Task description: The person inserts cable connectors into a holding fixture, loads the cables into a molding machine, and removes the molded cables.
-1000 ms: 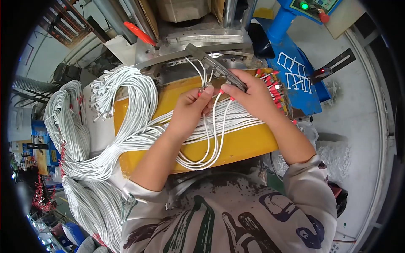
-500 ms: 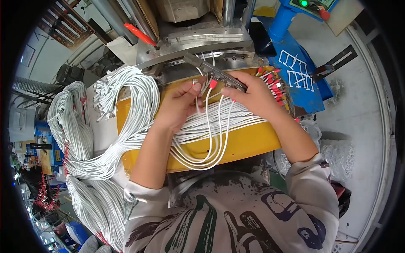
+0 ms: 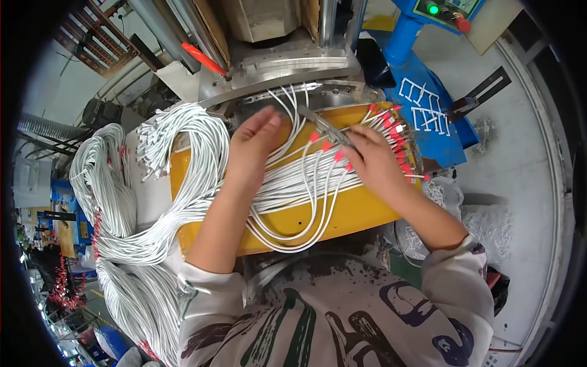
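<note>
In the head view, my right hand (image 3: 376, 156) grips one end of a narrow metal bar (image 3: 324, 127), tilted over the yellow work surface. Several white cables with red connector ends (image 3: 327, 146) hang from the bar and loop down toward me. My left hand (image 3: 252, 144) is raised to the left of the bar, apart from it, its fingers loosely extended and slightly blurred, with nothing visible in them. Just right of it, white cables (image 3: 292, 125) run up to the metal machine bed. Beneath both hands lies a bundle of white cables (image 3: 287, 183) across the yellow board (image 3: 361, 211).
A press with a curved metal plate (image 3: 293, 64) stands behind the board, a red-handled tool (image 3: 205, 58) at its left. Thick coils of white cable (image 3: 101, 177) lie at the left. On the right, white plastic frames (image 3: 428, 116) rest on a blue surface below a control box (image 3: 449, 12).
My left hand has let go of a cable's metal plug and drawn back up and left. The bar in my right hand has shifted slightly, and cables now lie toward the machine bed.
</note>
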A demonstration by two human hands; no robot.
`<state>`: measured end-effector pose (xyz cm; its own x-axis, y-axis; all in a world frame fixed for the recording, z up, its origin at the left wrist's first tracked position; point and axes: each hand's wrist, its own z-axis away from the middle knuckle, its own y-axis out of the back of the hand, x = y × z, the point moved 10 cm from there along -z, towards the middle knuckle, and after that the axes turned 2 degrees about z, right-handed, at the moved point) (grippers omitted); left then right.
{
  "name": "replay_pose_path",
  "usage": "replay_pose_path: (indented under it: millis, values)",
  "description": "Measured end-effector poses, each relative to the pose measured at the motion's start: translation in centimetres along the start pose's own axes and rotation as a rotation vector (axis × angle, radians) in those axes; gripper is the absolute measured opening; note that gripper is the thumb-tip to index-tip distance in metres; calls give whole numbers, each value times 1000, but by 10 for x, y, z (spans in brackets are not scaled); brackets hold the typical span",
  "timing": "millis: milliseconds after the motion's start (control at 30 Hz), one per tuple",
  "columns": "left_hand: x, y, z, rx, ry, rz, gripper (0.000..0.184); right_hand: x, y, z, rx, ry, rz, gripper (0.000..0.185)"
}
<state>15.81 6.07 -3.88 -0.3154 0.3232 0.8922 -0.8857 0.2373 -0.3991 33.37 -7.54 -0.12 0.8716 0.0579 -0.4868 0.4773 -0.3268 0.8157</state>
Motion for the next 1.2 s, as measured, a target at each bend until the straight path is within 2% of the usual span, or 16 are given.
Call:
replay_pose_path:
  millis: [67,167,233,267,333,400,467,533,600,633,867,967,1100,1167,1200]
  values:
    - [-7,-11,-23,-8,-6,2,25,11,0,12,122,22,106,39]
    - [-27,-20,-67,-5,-8,-13,26,-3,3,-31,89,99,261,39]
    - [-46,-34,-95,-114,175,7,24,-19,13,-45,90,159,335,41]
    - [-46,-40,-102,-162,253,19,23,-10,10,-50,-44,40,320,43]
    - [-29,-23,-66,-170,244,-83,16,7,-8,-56,-326,-156,280,47]
    - [-39,-8,-35,-245,220,-53,13,13,-8,-57,-209,-134,213,48]
    - [-50,4,-11,-124,265,-70,14,16,-12,-56,-233,-179,119,45]
    - [-47,-3,-15,-229,215,-104,18,11,-12,-58,-219,-149,54,41]
    - [-44,-5,-12,-195,255,-124,18,15,-13,-59,-142,-158,-35,38]
    - [-41,-1,-16,-158,234,-111,18,15,-15,-61,-162,-118,-42,38]
    - [-52,-6,-22,-277,246,41,13,15,-3,-60,-104,-187,139,35]
    - [-55,-1,-23,-268,243,53,14,19,-10,-61,-167,-235,105,37]
    - [-45,-1,-14,-236,315,68,24,25,-16,-62,-154,-181,-46,32]
    - [-42,-6,-14,-318,299,83,30,32,-16,-64,-78,-128,-56,29]
    - [-42,-5,-13,-338,297,105,30,39,-16,-60,-69,-174,-38,29]
